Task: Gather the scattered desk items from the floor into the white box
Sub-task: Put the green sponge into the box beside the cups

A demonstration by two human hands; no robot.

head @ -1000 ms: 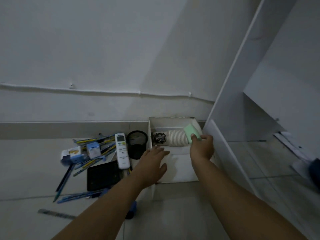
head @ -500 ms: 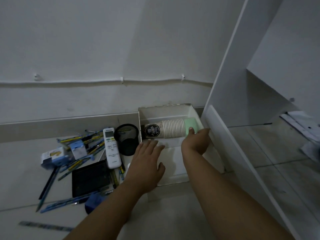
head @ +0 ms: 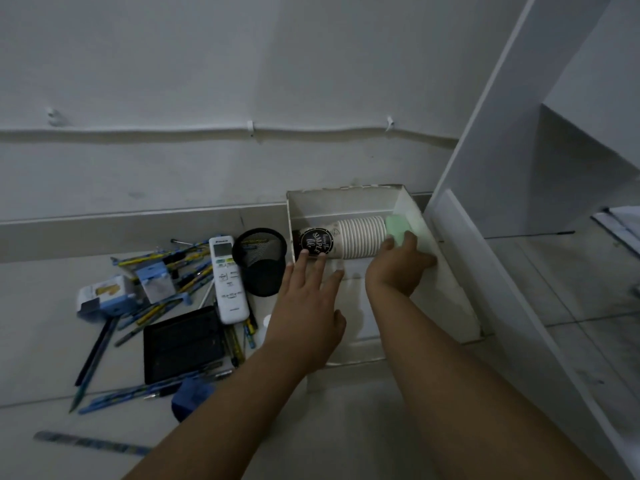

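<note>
Floor (head: pixel 346 427): cup stack (head: pixel 346 241), "SIMPLE" label.

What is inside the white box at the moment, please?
A sleeve of paper cups lies in the white box, with a green block in the right hand. The hands cover some floor.

The left hand (head: pixel 306 306) covers the near left wall of the white box (head: pixel 346 202). The right hand (head: pixel 401 265) hides the lower end of the green pad (head: pixel 396 226). At 3 o'clock, papers (head: pixel 620 223) are cut by the edge. Print on the remote (head: pixel 228 282) is too small to read.
</note>
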